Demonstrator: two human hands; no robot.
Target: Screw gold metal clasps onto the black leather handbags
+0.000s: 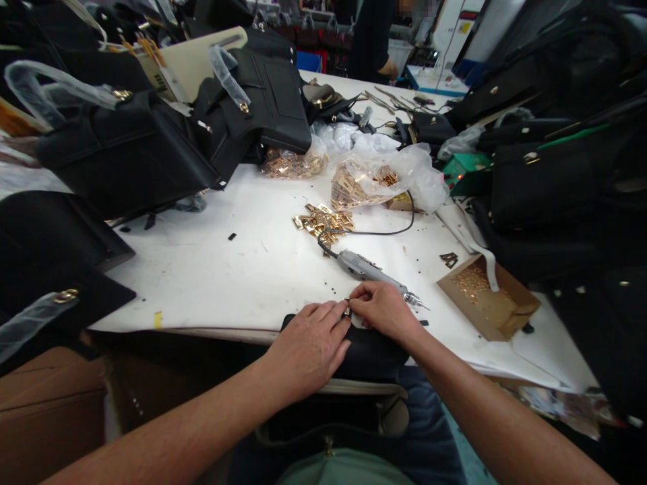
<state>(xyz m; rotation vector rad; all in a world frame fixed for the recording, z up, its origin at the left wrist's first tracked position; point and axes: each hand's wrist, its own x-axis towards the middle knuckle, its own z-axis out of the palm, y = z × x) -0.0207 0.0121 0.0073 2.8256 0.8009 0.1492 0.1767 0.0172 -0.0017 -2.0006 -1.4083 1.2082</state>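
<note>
A black handbag [371, 353] lies across my lap against the table's front edge, its opening towards me. My left hand [313, 343] rests on it, fingers stretched out flat and pressing near a small metal fitting [348, 311]. My right hand [381, 308] pinches at that same fitting, fingertips closed; part of the piece is hidden by the fingers. Just beyond the hands lies a grey electric screwdriver [366, 268], its bit pointing right, with a black cord. Behind it is a loose pile of gold metal fittings [326, 222].
Plastic bags of gold fittings [358, 182] sit at the table's middle. A cardboard box [470, 289] of small gold parts stands at the right. Black handbags [126, 148] crowd the left, and more [546, 175] the right. Another person [371, 40] stands beyond the table.
</note>
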